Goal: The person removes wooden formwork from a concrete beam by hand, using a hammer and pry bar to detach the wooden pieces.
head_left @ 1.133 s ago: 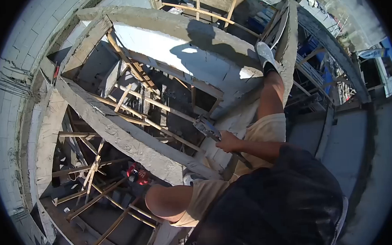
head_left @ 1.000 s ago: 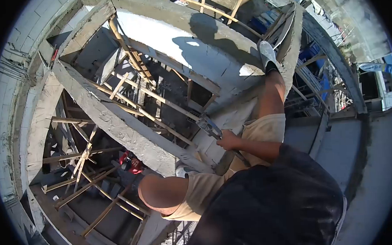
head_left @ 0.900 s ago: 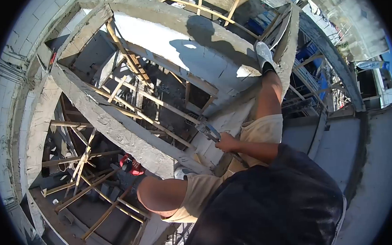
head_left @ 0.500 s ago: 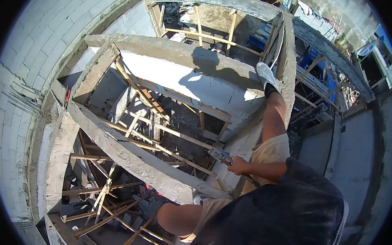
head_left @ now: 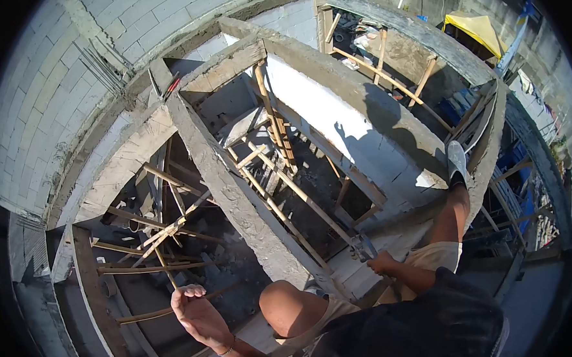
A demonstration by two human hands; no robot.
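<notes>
concrete edge (head_left: 243, 203) clear of left hand (head_left: 201, 317)

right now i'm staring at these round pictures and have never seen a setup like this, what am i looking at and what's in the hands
There is no robot here: these are a person's own two bare hands. Every picture comes from one camera worn on the head, looking forward and down; dark edges frame the wide, curved view.

The left hand is raised, open and holding nothing. The right hand grips a long, dark tool, too small to name surely.

There is no tabletop. The person is up among rough concrete beams, with one shoe braced at the upper right. Wooden poles criss-cross the openings between the beams. A small red item lies at a far corner, near a block wall.
</notes>
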